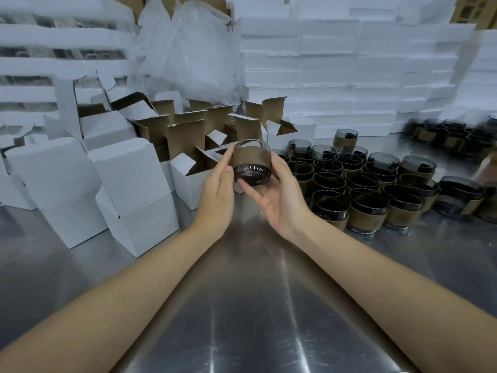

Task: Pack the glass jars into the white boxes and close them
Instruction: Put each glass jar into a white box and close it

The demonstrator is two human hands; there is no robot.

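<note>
Both hands hold one glass jar [251, 164] in the air above the middle of the metal tabletop [255, 305], just in front of the open boxes. The jar is of dark smoked glass and has a brown card sleeve around its wall. It is tilted, so its thick base faces the camera and its open mouth points away; what is inside cannot be seen. The left hand [217, 195] lies with straight fingers flat against the left side of the jar. The right hand [279, 200] is palm up, with its fingers curved under the base and its thumb on the right side, so it grips the jar. Toward the far left part of the tabletop stand open white boxes [188, 146] with flaps raised and brown inner walls; their contents are hidden from this angle. Nearer, on the left side, lie closed white boxes [129, 195]. On the right side stands a dense group of sleeved jars [363, 189], mouths up, some stacked on others; a few show a small dark piece inside. More jars [443, 135] stand at the far right edge. Behind, white foam slabs [349, 76] are stacked high, beside a clear plastic bag [188, 49].
</note>
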